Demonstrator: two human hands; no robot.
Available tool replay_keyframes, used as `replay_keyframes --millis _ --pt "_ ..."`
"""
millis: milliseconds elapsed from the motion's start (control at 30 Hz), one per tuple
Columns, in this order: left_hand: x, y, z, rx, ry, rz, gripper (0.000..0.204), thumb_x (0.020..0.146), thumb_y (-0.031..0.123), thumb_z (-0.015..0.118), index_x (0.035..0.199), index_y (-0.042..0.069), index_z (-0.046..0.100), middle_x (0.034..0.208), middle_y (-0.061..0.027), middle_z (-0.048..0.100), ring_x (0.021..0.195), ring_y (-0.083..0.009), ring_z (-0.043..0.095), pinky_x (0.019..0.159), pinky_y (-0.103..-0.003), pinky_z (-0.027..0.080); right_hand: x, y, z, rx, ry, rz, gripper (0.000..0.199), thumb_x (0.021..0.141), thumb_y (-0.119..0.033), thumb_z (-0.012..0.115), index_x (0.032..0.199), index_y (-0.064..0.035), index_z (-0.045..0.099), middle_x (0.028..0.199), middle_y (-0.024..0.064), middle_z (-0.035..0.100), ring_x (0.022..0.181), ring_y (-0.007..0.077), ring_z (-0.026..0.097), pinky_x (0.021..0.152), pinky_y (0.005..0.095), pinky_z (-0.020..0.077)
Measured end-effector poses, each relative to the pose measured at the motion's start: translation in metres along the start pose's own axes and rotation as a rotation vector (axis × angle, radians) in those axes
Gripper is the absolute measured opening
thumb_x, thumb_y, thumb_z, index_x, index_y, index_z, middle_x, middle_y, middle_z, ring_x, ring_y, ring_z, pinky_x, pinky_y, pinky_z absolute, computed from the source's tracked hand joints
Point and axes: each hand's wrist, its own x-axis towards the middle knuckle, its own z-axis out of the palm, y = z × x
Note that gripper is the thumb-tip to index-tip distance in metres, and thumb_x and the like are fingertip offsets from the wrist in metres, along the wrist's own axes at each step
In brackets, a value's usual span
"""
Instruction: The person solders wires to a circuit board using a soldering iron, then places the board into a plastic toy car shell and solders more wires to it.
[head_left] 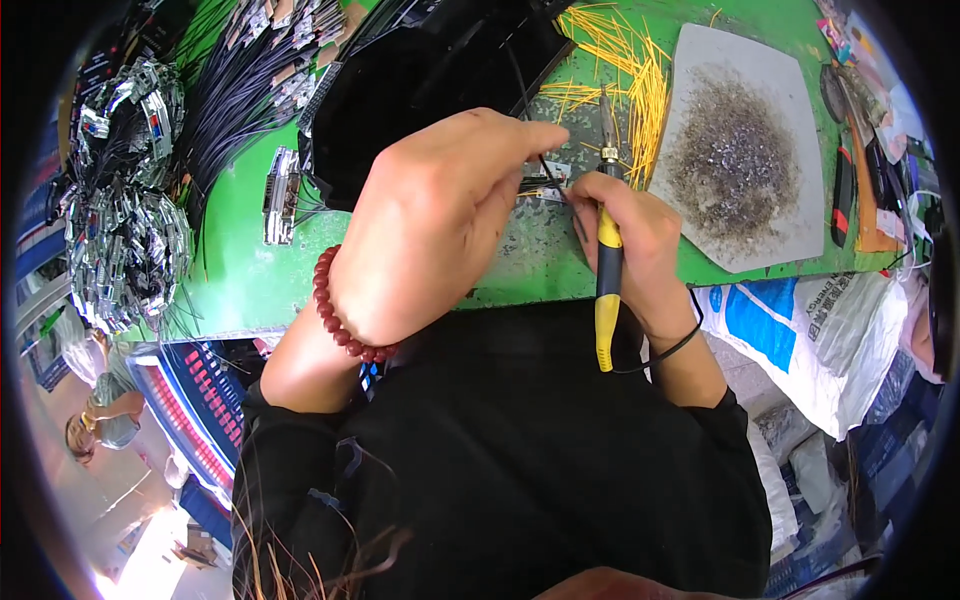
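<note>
My left hand (430, 210), with a beaded red bracelet on its wrist, is closed over the bench, its fingers bent around a thin black wire (520, 80). The wire passes under the index finger toward small metal-cased parts (545, 182) on the bench; the thumb is mostly hidden. In my right hand (640, 235) rests a soldering iron (608, 250) with a yellow and black handle. Its metal tip points away from me, toward the yellow wires. The right fingertips are beside the wire's lower end; I cannot tell whether they pinch it.
Cut yellow wires (645, 90) lie beside a grey board (690, 190) covered in dark debris. A black tray (430, 90) stands behind my left hand. Bundled metal connectors (130, 240) and black cables (225, 110) fill the left. Tools (843, 195) lie at the far right.
</note>
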Motion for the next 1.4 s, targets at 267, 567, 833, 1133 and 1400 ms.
replay_keyframes --millis 267,567,833,1133,1400 --pt "-0.007 -0.009 0.013 0.064 -0.146 0.205 0.016 0.073 -0.002 0.072 0.087 0.002 0.068 0.085 -0.0105 0.063 0.068 -0.0233 0.061 0.058 -0.032 0.05 0.004 -0.002 -0.003 -0.006 -0.047 0.019 0.023 0.073 0.0 0.068 0.092 -0.0093 0.06 0.065 0.0052 0.061 0.055 0.0234 0.061 0.05 0.033 0.0448" --pt "-0.023 -0.029 0.036 -0.077 -0.072 -0.015 0.006 0.077 0.005 0.068 0.082 0.004 0.065 0.074 -0.0105 0.059 0.066 -0.0313 0.06 0.057 -0.039 0.049 0.001 -0.01 -0.013 0.711 0.115 0.362 0.035 0.081 0.004 0.068 0.111 -0.0061 0.054 0.085 0.0029 0.064 0.071 0.0071 0.06 0.063 0.0218 0.0468" --pt "-0.023 -0.026 0.037 -0.254 -0.096 -0.088 0.007 0.078 0.004 0.068 0.084 0.001 0.065 0.074 -0.0114 0.058 0.067 -0.0275 0.058 0.059 -0.034 0.047 -0.004 -0.016 -0.009 0.644 0.052 0.189 0.045 0.083 0.006 0.066 0.12 -0.0044 0.042 0.09 0.0141 0.065 0.082 0.0145 0.063 0.074 0.0251 0.0487" --pt "-0.02 -0.032 0.03 -0.792 -0.273 -0.437 0.012 0.087 0.012 0.067 0.084 0.001 0.063 0.071 0.0023 0.054 0.068 -0.0049 0.049 0.059 -0.023 0.04 -0.004 -0.014 -0.007 1.116 0.073 0.265 0.045 0.08 0.009 0.069 0.117 -0.0004 0.045 0.097 0.0089 0.057 0.09 0.0199 0.068 0.071 0.0263 0.0543" --pt "-0.019 -0.036 0.03 -0.948 -0.361 -0.465 0.012 0.09 0.013 0.065 0.088 0.002 0.061 0.076 0.0056 0.055 0.071 -0.002 0.047 0.063 -0.02 0.04 -0.004 -0.015 -0.007 1.051 0.08 0.238 0.046 0.08 0.007 0.071 0.117 -0.0016 0.045 0.102 0.009 0.054 0.089 0.0204 0.068 0.076 0.0284 0.0541"
